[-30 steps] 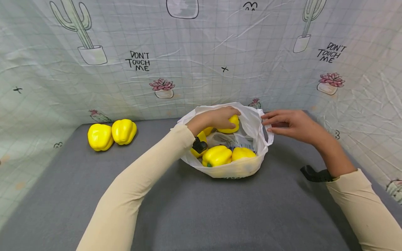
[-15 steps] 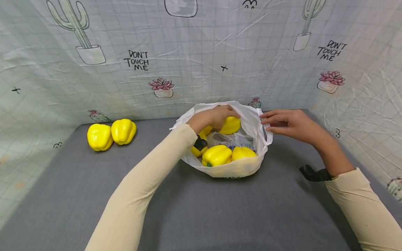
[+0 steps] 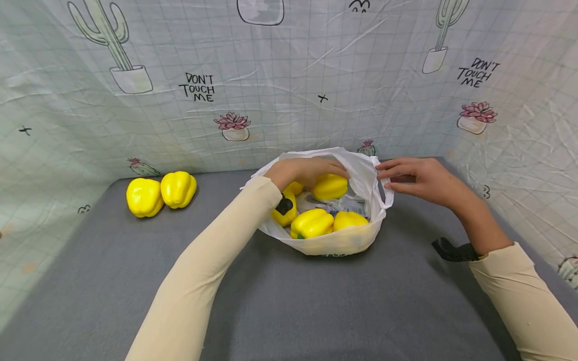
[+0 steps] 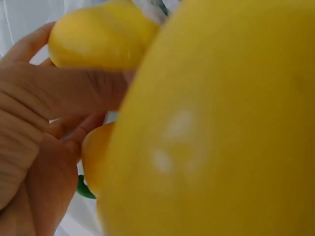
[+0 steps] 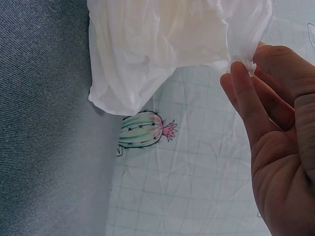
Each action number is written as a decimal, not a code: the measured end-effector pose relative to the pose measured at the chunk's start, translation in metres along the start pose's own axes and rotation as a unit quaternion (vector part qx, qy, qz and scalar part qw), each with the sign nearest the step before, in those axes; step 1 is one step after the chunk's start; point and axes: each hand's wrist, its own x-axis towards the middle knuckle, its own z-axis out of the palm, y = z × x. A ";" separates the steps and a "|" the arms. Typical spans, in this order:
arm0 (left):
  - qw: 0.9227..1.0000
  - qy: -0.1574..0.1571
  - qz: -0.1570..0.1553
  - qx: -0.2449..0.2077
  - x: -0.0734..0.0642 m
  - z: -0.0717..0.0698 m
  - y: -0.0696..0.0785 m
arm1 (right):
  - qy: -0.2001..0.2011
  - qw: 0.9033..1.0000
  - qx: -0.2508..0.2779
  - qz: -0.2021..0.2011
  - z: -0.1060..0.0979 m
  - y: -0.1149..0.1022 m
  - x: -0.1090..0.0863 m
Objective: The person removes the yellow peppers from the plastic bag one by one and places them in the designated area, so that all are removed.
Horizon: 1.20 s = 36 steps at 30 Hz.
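Observation:
A white plastic bag point(image 3: 343, 243) stands on the grey surface, its mouth held wide, with several yellow bell peppers inside. My left hand point(image 3: 304, 171) reaches into it and grips a bell pepper point(image 3: 330, 187) at the back. In the left wrist view, thumb and fingers lie on either side of that pepper, while another pepper point(image 4: 221, 128) fills much of the picture close to the camera. My right hand point(image 3: 417, 179) pinches the bag's edge by its right handle between thumb and fingertips, as the right wrist view shows. Two bell peppers point(image 3: 311, 224) point(image 3: 349, 220) lie at the bag's front.
Two more yellow bell peppers point(image 3: 144, 197) point(image 3: 178, 189) sit side by side on the grey surface point(image 3: 338, 311) at the far left. A patterned cloth backdrop point(image 3: 289, 90) rises behind the bag and along both sides.
My left hand has turned and shifted slightly, and the pepper in it sits a little nearer the bag's middle. My right hand stays at the bag's edge.

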 end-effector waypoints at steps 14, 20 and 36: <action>0.998 0.035 0.056 -0.012 0.001 0.005 -0.003 | 0.004 1.000 0.010 -0.007 0.002 0.001 0.000; 0.993 0.037 0.093 -0.069 -0.007 -0.002 0.005 | 0.010 1.000 0.010 -0.012 0.003 0.003 -0.002; 0.957 0.145 0.176 -0.177 -0.036 -0.005 0.032 | 0.012 1.000 0.011 -0.016 0.002 0.002 -0.003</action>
